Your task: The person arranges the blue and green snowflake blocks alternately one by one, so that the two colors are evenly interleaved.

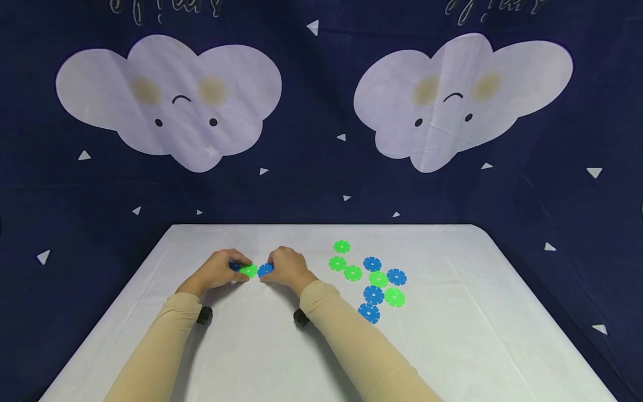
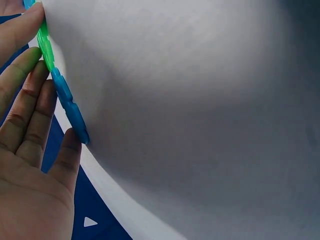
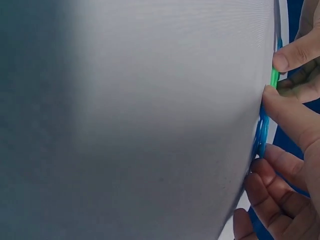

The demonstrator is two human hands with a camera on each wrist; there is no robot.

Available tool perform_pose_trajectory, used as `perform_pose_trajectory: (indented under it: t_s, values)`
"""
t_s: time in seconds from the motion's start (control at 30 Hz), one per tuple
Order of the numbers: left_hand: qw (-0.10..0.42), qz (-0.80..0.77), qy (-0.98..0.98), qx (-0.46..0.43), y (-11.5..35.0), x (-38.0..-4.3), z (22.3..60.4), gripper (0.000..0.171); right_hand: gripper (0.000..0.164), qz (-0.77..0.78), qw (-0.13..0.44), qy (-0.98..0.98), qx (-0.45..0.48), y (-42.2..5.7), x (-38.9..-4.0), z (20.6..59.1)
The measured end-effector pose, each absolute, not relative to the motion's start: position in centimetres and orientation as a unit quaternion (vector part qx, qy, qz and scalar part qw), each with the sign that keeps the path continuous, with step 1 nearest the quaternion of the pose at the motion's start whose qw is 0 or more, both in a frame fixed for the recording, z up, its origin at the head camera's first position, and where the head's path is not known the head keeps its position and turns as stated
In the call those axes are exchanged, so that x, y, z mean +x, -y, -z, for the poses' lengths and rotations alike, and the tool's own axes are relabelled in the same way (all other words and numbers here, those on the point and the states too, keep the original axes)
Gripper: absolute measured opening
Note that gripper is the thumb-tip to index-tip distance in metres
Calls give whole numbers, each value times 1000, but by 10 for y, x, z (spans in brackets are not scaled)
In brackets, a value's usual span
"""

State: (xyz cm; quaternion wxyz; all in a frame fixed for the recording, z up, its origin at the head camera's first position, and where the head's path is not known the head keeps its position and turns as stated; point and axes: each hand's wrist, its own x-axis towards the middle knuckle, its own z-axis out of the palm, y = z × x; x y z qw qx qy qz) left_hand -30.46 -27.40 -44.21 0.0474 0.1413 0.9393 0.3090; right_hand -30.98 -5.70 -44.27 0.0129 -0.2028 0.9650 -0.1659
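At the left part of the white table, my left hand (image 1: 217, 269) pinches a green notched disc (image 1: 249, 271) between thumb and fingers. Joined to this disc's outer side is a blue disc (image 2: 70, 107), running along the fingers in the left wrist view and mostly covered by the hand in the head view. Facing it, my right hand (image 1: 290, 267) pinches another blue notched disc (image 1: 265, 269) between thumb and fingers. The edges of this blue disc and the green disc sit right beside each other. In the right wrist view the thumb partly hides the blue disc (image 3: 262, 131).
Several loose green discs (image 1: 342, 247) and blue discs (image 1: 374, 295) lie flat on the white table (image 1: 462, 335), right of my right hand. Black wrist devices (image 1: 301, 318) hang below both wrists. Behind the table hangs a dark blue cloth (image 1: 321, 190) with clouds.
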Motion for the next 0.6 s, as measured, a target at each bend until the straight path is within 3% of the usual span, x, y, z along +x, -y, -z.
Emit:
perform_pose_trajectory:
  t_s: [0.6]
  values:
    - [47,-305,-941,137,277,-312,450,43,46,157,22,-972,-173,62,-309,440]
